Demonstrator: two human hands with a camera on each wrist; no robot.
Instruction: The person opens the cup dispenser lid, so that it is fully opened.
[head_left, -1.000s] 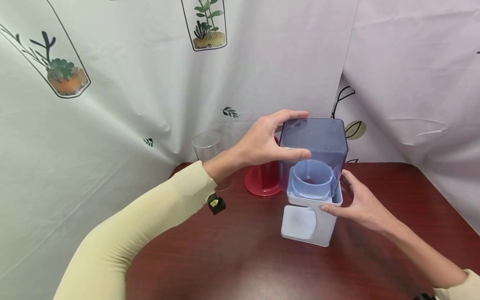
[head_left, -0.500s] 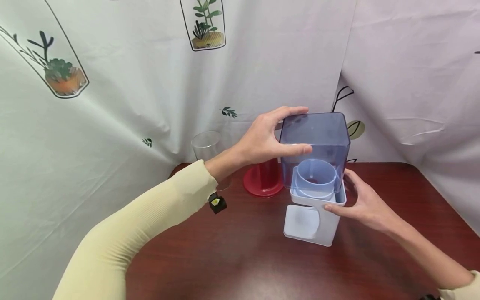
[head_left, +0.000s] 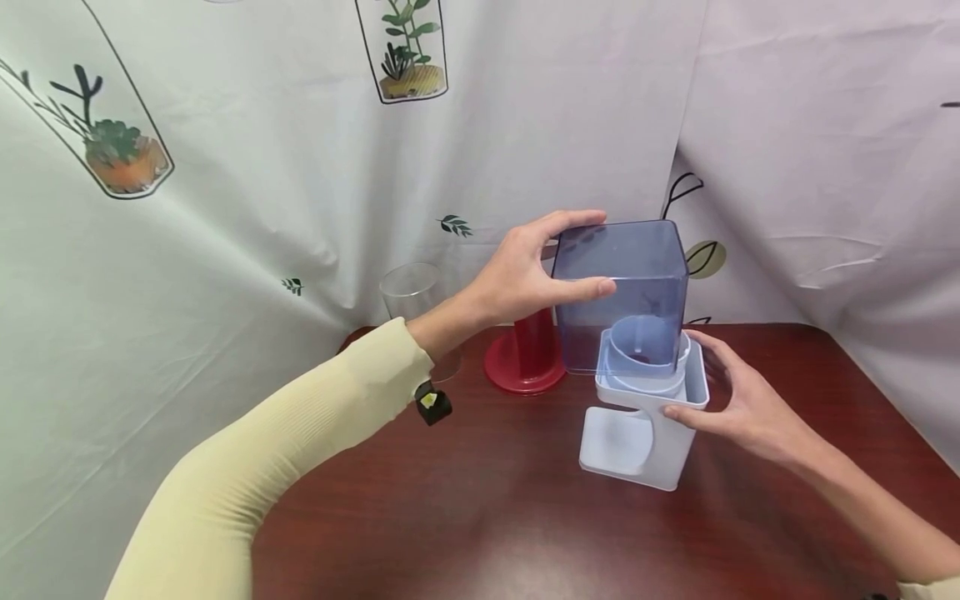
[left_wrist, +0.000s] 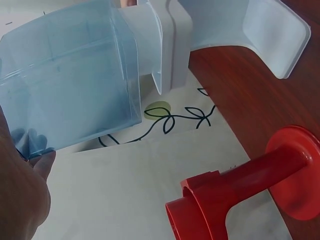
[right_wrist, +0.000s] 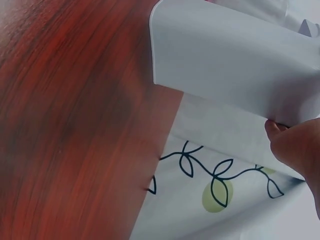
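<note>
My left hand (head_left: 528, 271) grips the closed top end of a see-through blue square container (head_left: 611, 250), turned upside down, with thumb in front and fingers behind. Below it stands a white dispenser base (head_left: 671, 454) with a square rim, a round collar (head_left: 645, 379) and a tray-like front foot (head_left: 615, 442). From the right, my right hand (head_left: 738, 408) holds the base near its rim, thumb on the front. The container's lower edge overlaps the collar in the head view; the left wrist view shows the collar end (left_wrist: 140, 37) partly behind the container's open end.
Behind my left wrist is a red stand (head_left: 517, 379) with a round foot; its wider red top (left_wrist: 195, 205) shows in the left wrist view. A clear cylinder (head_left: 408, 283) stands farther left, partly hidden by my arm. Patterned cloth (head_left: 315, 167) hangs behind the dark wooden table (head_left: 450, 517).
The base has shifted to the right with my right hand. My left hand has raised the container slightly, then drawn it a little left, so more of the collar and rim shows.
</note>
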